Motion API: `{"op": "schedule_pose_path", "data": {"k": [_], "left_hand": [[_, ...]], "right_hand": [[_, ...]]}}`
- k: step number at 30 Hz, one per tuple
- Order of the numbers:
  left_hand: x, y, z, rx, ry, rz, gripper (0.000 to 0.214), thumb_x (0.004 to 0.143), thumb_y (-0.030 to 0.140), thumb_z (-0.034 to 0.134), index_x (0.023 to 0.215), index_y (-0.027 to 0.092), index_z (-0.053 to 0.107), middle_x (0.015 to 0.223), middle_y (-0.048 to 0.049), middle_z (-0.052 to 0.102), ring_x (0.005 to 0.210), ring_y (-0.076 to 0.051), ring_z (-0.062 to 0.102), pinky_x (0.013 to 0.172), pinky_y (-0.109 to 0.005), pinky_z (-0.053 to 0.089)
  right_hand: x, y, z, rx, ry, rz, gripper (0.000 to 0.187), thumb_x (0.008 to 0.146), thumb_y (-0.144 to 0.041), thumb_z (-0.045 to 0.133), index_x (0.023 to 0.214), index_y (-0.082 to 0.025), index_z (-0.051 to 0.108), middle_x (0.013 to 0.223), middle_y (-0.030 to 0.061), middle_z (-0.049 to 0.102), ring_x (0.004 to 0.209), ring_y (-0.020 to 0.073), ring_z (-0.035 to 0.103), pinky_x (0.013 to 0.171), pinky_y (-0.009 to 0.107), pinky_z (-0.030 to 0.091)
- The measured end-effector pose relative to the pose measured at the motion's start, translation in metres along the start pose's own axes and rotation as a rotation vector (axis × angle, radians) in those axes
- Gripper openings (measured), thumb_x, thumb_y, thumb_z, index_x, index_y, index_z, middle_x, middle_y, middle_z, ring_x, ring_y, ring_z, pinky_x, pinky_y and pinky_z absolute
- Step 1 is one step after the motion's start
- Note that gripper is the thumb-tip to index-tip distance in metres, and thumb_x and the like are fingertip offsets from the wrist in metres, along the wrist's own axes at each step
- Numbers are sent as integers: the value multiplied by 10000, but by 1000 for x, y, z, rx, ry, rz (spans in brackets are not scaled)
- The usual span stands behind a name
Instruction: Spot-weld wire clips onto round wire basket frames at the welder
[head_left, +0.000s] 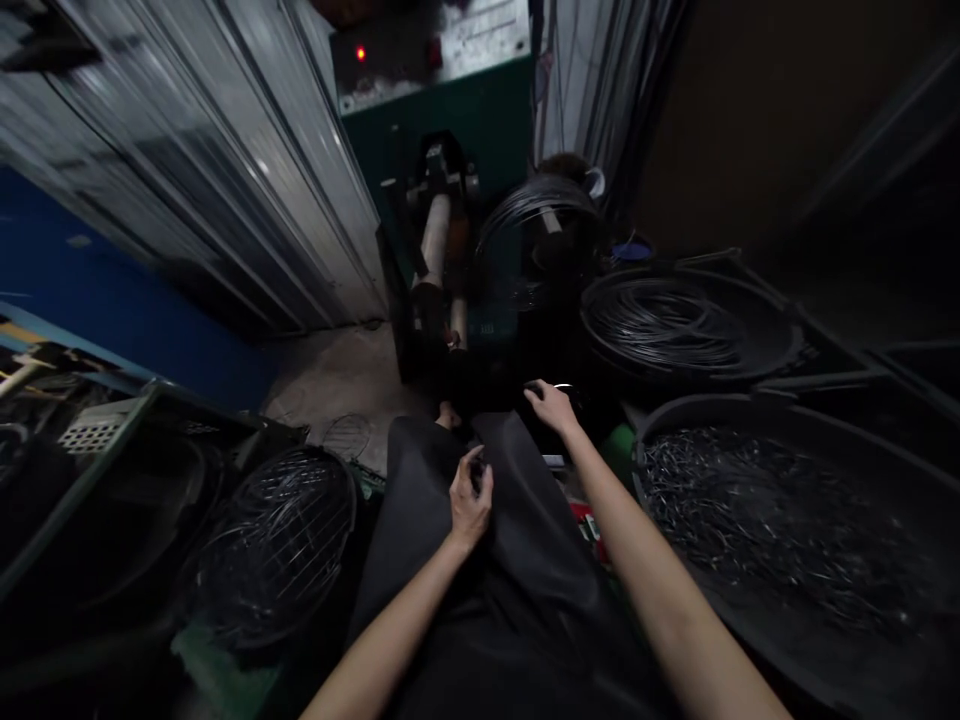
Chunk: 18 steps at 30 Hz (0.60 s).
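Note:
My left hand (471, 503) is over the dark cloth (420, 520) across my lap. Its fingers are curved, with a gap between thumb and forefinger; I make out nothing held in it. Farther forward and to the right is my right hand (553, 407), with its fingers bent together and darkened at the tips. Whatever they hold, if anything, is lost in shadow. Ahead of both hands stands a green machine (480, 130) with a pale cylindrical bar (435, 240) sloping down from it.
On the right are a tub of coiled wire (660, 325) and a large tub of small bent metal pieces (780, 510). A round basket of wire pieces (285, 530) stands on the left. More wire (540, 200) loops beside the machine. A red light (361, 54) glows above.

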<state>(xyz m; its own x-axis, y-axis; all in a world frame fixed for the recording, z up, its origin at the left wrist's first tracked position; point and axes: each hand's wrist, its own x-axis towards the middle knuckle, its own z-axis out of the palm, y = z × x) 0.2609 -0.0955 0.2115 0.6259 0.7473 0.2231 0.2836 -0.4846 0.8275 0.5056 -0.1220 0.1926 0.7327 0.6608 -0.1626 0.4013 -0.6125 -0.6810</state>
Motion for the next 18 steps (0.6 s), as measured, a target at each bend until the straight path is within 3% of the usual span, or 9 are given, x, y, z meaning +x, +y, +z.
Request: {"op": "schedule_pose_path", "data": {"k": [3,5,9,11,15,18], "left_hand": [[25,6,6,44,-52,209,325,876,252,494,1197,203,490,927,-41,627,781,-118,601,751,-241,487],[41,7,21,87,-117,328,321,871,232,506,1191,204,505,899,-40,634,778,-124,607,746,-246,486],[63,-3,59,254,-183,433,269,856,177,520,1122,188,558,828,-39,642,730,-138,605,686,-262,458],[72,-7,69,297,-219,457,257,837,139,527,1088,175,572,785,-35,635,680,-134,587,652,-262,440],[91,-6,76,242,-299,413,256,813,85,508,1040,171,587,700,-17,604,591,-114,546,587,-248,433],[98,-7,84,186,-253,350,256,809,58,475,1001,182,590,689,-16,614,594,-119,562,588,-263,460]], "right_hand": [[13,30,32,-74,-67,143,331,898,-355,525,1165,-160,548,1176,84,569,1019,192,573,871,417,487],[22,58,61,-105,-128,267,330,892,-354,535,1163,-166,547,1166,78,567,989,184,580,839,397,504],[49,118,121,-140,-222,508,323,892,-351,536,1162,-172,547,1158,75,569,980,179,582,826,381,508],[70,145,142,-171,-241,595,328,894,-352,532,1170,-175,543,1167,77,565,984,180,580,830,384,507],[116,201,153,-269,-263,709,349,891,-351,538,1182,-158,536,1181,89,557,999,189,576,840,396,504],[140,250,148,-334,-294,746,359,884,-350,549,1179,-145,537,1177,95,558,1004,195,575,845,401,501]]}}
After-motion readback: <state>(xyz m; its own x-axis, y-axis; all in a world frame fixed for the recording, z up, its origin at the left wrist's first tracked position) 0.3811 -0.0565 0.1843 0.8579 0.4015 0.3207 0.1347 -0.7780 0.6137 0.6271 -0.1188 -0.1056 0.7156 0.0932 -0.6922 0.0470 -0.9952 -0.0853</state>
